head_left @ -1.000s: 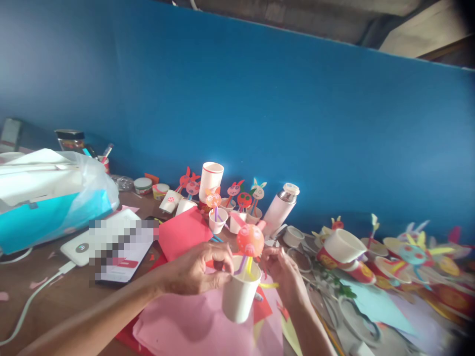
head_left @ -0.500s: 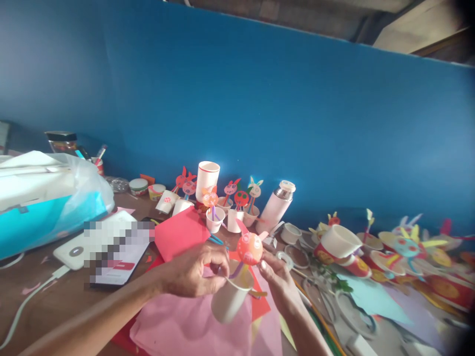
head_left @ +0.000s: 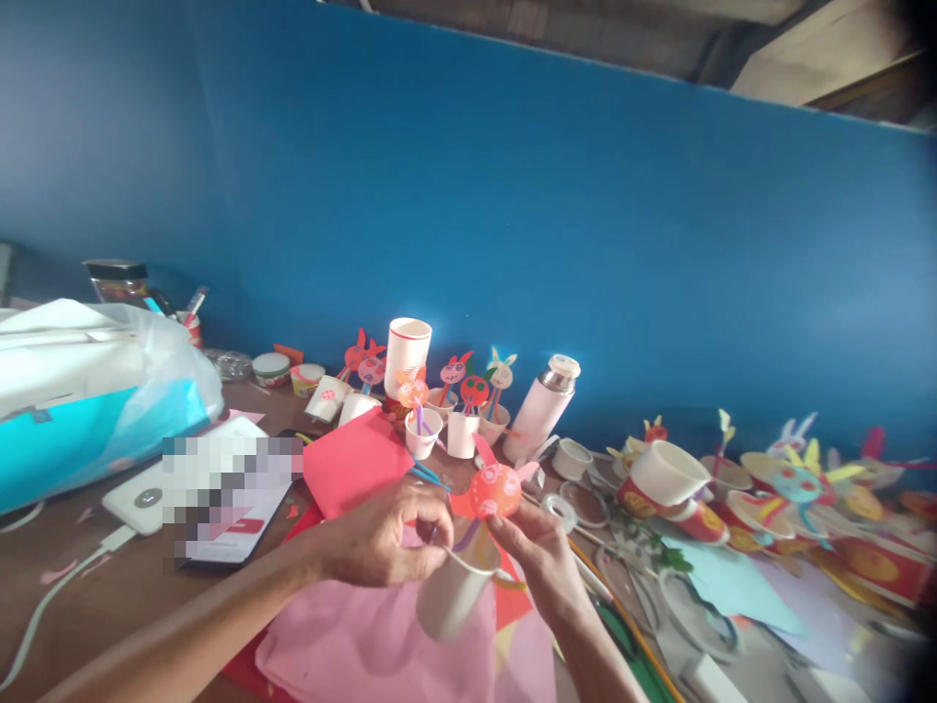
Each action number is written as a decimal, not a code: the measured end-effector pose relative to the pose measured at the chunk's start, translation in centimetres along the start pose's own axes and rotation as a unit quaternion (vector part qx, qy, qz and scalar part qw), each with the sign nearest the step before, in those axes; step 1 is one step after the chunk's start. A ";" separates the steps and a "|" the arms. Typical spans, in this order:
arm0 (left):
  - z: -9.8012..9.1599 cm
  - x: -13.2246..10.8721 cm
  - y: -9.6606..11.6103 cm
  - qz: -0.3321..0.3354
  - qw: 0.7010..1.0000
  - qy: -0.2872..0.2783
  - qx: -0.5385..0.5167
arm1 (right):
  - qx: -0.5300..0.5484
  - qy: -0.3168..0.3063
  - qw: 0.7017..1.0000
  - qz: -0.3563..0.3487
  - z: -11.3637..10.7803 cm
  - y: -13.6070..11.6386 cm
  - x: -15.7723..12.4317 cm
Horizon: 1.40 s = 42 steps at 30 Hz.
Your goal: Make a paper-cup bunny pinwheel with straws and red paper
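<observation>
Wooden craft table, paper cup figure held up above it.
Over a pink paper sheet, the left grip closes around a tilted white paper cup; the right grip has moved in, its fingertips now touching the round coral paper head on its purple straw.

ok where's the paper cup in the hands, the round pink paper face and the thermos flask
white paper cup (head_left: 452, 598), head view, on its side wall
round pink paper face (head_left: 496, 491), head view, on its middle
thermos flask (head_left: 538, 422), head view, on its pale pink body
</observation>
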<state>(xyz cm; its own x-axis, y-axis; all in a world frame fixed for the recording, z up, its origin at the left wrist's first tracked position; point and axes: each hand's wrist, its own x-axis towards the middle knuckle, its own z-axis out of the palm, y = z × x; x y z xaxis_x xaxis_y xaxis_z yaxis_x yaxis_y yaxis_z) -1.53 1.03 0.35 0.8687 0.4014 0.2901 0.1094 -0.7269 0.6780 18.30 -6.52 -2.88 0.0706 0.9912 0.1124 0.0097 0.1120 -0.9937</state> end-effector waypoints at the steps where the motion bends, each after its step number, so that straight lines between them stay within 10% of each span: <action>1: 0.0 0.0 0.0 -0.001 1.000 -0.001 -0.003 | 0.000 0.004 1.000 -0.001 0.0 0.0 0.0; 42: 2.6 0.6 -1.4 -0.221 0.938 0.131 -0.232 | -0.183 0.078 0.980 -0.004 2.9 0.7 -0.2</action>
<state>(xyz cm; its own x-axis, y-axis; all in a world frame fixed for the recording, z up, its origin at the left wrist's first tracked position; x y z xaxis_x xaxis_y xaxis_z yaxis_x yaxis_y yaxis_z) 0.08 0.81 -2.20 0.6330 0.7737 0.0258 0.1568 -0.1609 0.9744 15.40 -6.46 -3.64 0.2213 0.9641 0.1468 0.3650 0.0576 -0.9292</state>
